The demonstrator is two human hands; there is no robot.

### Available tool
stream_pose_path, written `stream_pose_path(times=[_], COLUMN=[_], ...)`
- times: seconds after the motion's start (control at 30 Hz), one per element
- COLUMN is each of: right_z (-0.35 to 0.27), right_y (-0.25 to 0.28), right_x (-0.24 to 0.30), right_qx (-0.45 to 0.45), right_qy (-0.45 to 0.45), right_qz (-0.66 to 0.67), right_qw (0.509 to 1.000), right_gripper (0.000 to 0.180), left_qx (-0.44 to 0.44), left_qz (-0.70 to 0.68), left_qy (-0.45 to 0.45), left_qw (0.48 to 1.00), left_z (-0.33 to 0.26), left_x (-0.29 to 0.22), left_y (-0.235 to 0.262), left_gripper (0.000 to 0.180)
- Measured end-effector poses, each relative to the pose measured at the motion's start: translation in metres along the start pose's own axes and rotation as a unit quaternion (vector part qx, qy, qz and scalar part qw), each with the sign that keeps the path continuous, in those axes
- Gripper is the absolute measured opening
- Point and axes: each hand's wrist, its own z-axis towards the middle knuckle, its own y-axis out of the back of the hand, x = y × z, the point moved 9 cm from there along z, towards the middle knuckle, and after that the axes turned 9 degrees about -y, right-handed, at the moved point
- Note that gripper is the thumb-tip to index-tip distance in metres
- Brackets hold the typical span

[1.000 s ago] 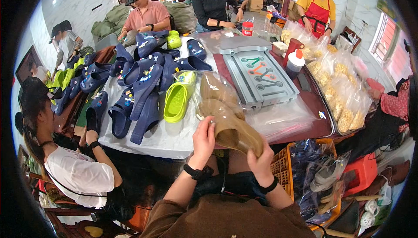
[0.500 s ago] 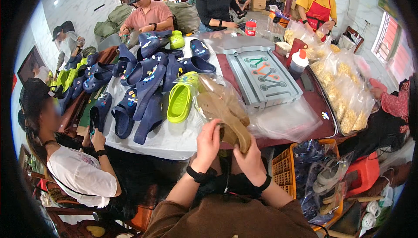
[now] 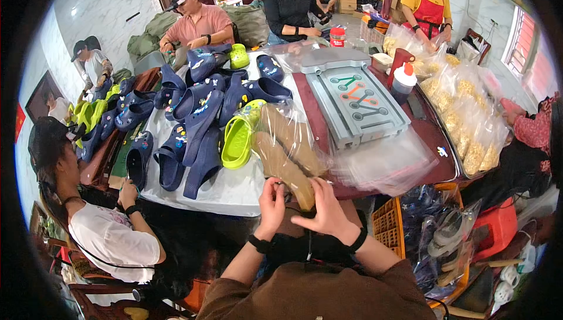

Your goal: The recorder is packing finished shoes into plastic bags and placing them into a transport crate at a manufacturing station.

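Observation:
A pair of brown clogs [image 3: 280, 159] lies in a clear plastic bag [image 3: 314, 150] at the table's front edge, heels toward me. My left hand [image 3: 271, 208] is closed at the bag's near left edge, fingertips pinched against the plastic. On the other side my right hand [image 3: 328, 211] touches the bag with its fingers, near the heel of one clog, while its thumb stretches out apart. A lime-green clog [image 3: 236, 143] sits just left of the bag. Navy clogs [image 3: 202, 118] with small charms are heaped beyond it.
A grey folding step stool [image 3: 358, 100] and flat plastic bags [image 3: 381, 162] lie to the right. Beyond stand a sauce bottle [image 3: 403, 82] and a tray of bagged snacks [image 3: 466, 115]. An orange crate [image 3: 388, 226] is by my right arm. Co-workers sit around the table.
The brown clogs have slid farther away and lie deeper in the bag. My right hand has let go of the clog's heel and spread its thumb; my left hand has moved down the bag's edge.

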Motion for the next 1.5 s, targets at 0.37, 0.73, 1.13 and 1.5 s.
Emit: stream_pose_path(times=[0.37, 0.73, 1.13, 1.5], right_z=[0.035, -0.002, -0.004, 0.010], right_y=[0.012, 0.041, 0.018, 0.004], right_x=[-0.037, -0.044, -0.030, -0.018], right_qx=[0.070, 0.006, -0.075, -0.096], right_qy=[0.039, -0.044, -0.048, -0.066], right_qz=[0.041, 0.002, -0.067, -0.110], right_qw=[0.996, 0.999, 0.994, 0.987], right_gripper=[0.132, 0.111, 0.092, 0.123], left_qx=[-0.036, 0.135, 0.082, 0.049], left_qz=[0.330, 0.083, 0.183, 0.136], left_qy=[-0.048, -0.020, 0.047, 0.024], left_qw=[0.942, 0.987, 0.978, 0.989], left_z=[-0.004, -0.013, -0.010, -0.001], left_x=[-0.010, -0.004, 0.025, 0.025], left_y=[0.021, -0.021, 0.000, 0.003], left_gripper=[0.079, 0.106, 0.072, 0.057])
